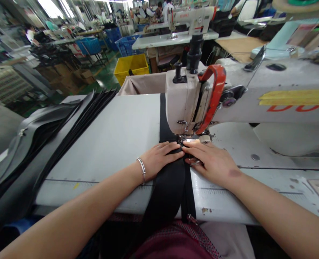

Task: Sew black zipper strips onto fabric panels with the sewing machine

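Note:
A white sewing machine (181, 104) with a red lever stands over a long black strip (170, 183). The strip runs under the presser foot and hangs over the table's front edge. My left hand (162, 158) lies flat on it, fingers stretched toward the needle area. To the right, my right hand (210, 162) rests with extended fingertips beside the presser foot, on the edge of a narrow black zipper strip (188, 194). Small metal scissors or a similar tool (195, 162) show at its fingers. A zipper pull (192, 218) hangs at the table edge.
Stacked black pieces (75, 133) lie on the left of the white table (116, 133). Behind it are a yellow bin (131, 68), blue baskets (87, 45) and cardboard boxes (64, 77). Another sewing machine (193, 18) and several people are farther back.

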Action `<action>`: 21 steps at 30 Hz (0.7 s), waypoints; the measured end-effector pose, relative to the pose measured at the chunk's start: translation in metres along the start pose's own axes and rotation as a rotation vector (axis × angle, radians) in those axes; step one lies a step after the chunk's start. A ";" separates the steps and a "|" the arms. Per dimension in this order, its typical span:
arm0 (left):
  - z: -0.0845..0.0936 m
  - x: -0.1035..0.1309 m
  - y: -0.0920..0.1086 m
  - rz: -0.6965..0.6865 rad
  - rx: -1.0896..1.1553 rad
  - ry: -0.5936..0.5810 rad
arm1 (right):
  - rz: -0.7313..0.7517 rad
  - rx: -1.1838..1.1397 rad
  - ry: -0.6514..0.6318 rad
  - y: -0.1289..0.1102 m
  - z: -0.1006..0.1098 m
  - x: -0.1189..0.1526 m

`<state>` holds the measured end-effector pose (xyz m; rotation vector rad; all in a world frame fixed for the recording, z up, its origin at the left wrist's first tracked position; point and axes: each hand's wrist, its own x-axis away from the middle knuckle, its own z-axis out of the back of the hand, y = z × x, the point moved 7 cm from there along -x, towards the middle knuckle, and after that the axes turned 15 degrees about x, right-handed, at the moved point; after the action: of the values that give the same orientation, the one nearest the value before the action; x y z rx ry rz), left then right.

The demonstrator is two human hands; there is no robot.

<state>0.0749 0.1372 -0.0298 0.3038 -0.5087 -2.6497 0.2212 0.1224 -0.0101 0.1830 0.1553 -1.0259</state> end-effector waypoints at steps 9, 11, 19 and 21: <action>0.002 -0.004 -0.004 0.028 0.042 -0.011 | -0.018 0.011 -0.002 -0.001 -0.003 0.000; 0.004 -0.006 -0.006 0.037 0.059 -0.002 | -0.035 0.020 0.001 0.000 -0.003 -0.001; 0.045 -0.023 -0.046 0.210 0.256 0.180 | -0.313 -0.085 -0.055 0.037 0.001 -0.005; 0.058 -0.031 -0.070 0.353 0.194 0.317 | -0.400 -0.175 -0.106 0.048 -0.003 -0.011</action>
<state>0.0599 0.2276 -0.0009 0.6192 -0.6470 -2.1637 0.2569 0.1565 -0.0067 -0.0655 0.1888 -1.4093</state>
